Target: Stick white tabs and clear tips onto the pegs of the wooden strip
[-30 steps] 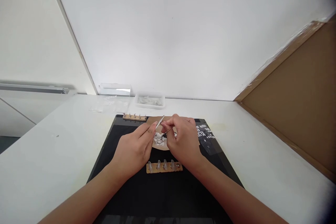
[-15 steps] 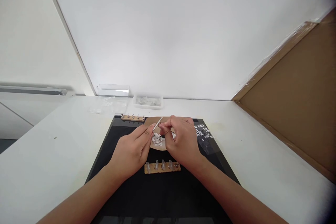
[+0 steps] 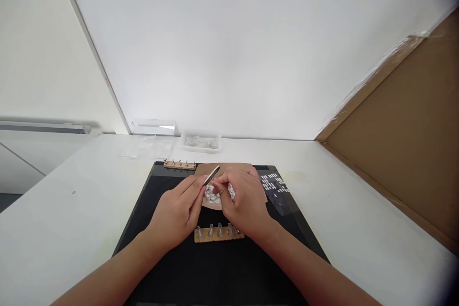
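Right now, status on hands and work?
Left hand pinching tweezers. Right hand over small pale pieces. Wooden peg strip near wrists; nothing blocking.

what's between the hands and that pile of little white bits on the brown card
Nothing visible. Both the left hand and right hand meet right over the small white pieces, with the tweezers at the fingertips above them.

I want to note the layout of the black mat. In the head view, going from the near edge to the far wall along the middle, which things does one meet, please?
Near wooden strip with clear pegs → pile of small white pieces on brown paper, between left hand and right hand → far wooden strip with pins → clear tray by the wall.
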The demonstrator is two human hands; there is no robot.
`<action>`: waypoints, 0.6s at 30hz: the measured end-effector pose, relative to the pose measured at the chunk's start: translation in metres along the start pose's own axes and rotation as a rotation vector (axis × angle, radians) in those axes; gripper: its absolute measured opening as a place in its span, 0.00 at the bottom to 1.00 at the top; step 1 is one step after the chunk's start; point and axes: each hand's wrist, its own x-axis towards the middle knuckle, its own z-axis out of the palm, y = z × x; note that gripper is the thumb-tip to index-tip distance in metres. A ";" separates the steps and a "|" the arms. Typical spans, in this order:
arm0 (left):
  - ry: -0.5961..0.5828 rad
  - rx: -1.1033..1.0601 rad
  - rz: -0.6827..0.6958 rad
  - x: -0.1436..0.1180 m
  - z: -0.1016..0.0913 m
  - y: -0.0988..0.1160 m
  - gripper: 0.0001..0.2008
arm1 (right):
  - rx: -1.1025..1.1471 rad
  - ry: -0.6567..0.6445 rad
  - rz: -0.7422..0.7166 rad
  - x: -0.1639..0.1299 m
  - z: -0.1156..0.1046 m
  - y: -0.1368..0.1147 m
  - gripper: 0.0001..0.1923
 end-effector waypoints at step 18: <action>-0.006 0.060 0.000 0.001 -0.001 -0.003 0.18 | 0.271 -0.068 0.237 0.005 -0.003 0.004 0.11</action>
